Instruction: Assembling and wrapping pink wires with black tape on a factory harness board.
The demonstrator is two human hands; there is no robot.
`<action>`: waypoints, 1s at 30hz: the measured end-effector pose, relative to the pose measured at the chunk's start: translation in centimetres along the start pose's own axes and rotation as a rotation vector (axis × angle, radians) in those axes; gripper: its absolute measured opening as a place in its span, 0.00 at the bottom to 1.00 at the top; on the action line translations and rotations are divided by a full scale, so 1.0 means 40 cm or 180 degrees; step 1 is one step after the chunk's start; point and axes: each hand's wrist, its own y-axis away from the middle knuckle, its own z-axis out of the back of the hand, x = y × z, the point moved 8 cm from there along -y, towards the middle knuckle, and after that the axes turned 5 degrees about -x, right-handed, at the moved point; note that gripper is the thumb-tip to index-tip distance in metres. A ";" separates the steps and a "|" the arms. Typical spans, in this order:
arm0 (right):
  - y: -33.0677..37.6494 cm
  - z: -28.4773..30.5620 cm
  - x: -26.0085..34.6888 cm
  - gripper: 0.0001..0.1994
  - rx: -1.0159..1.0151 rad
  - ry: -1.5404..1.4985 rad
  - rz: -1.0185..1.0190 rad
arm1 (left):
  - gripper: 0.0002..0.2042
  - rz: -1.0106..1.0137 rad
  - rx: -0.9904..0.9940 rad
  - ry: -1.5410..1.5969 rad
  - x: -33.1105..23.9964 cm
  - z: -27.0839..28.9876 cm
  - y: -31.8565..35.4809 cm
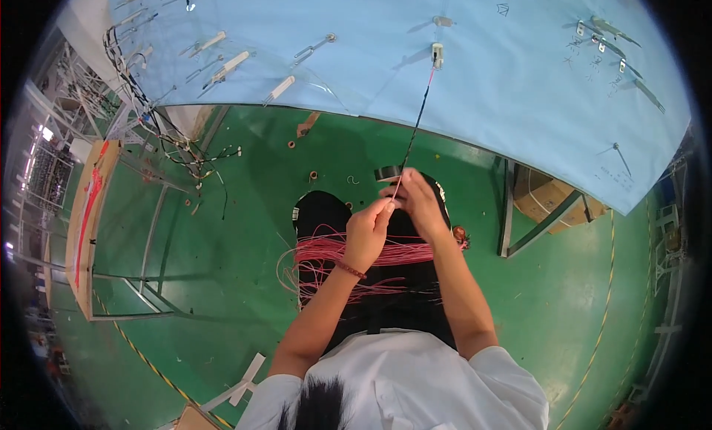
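A thin wire bundle (420, 118), wrapped in black tape along most of its length, runs taut from a white connector (437, 56) on the blue board down to my hands. Its pink wires show bare at the connector and again between my fingers. My left hand (367, 233) pinches the lower, unwrapped end. My right hand (421, 207) is closed around the bundle just above, beside a roll of black tape (387, 173); its fingertips are partly hidden. Across my lap lies a large bunch of pink and red wires (400, 253).
The blue board (504, 103) slopes ahead, carrying several pegs and clips such as a white-handled one (280, 89). Black cables (189, 152) hang at its left. A wooden panel (90, 230) on a metal frame stands left; a cardboard box (556, 200) sits under the board's right.
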 end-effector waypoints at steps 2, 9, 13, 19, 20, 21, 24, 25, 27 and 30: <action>0.017 -0.030 -0.017 0.14 0.0115 -0.0173 0.0134 | 0.10 0.0272 0.0066 -0.0069 0.024 0.013 0.007; -0.003 -0.064 0.036 0.20 0.0392 -0.1389 0.0103 | 0.10 0.0472 0.0151 0.0716 0.007 0.010 0.015; 0.006 -0.093 0.054 0.21 0.0863 -0.1782 0.0170 | 0.10 0.0556 0.0179 0.0763 0.028 0.001 0.019; -0.005 -0.099 0.059 0.21 0.0239 -0.0572 0.0213 | 0.11 0.0438 0.0115 0.0382 0.027 0.006 0.018; -0.009 -0.096 0.058 0.21 0.0235 -0.0573 0.0209 | 0.11 0.0468 0.0135 0.0376 0.024 0.007 0.018; -0.013 -0.095 0.062 0.19 0.0289 -0.0528 0.0257 | 0.11 0.0468 0.0134 0.0377 0.024 0.007 0.017; -0.011 -0.083 0.055 0.16 0.0311 -0.0510 0.0217 | 0.11 0.0406 0.0141 0.0443 0.024 0.007 0.017; -0.007 -0.076 0.045 0.15 0.0281 -0.0539 0.0129 | 0.11 0.0413 0.0083 0.0453 0.033 0.011 0.018; 0.011 -0.056 0.020 0.14 0.0171 -0.0623 0.0042 | 0.11 0.0425 0.0037 0.0473 0.034 0.017 0.018; 0.043 -0.010 0.004 0.15 -0.0078 -0.0069 0.0499 | 0.09 0.0481 0.0122 0.0446 0.029 0.010 0.013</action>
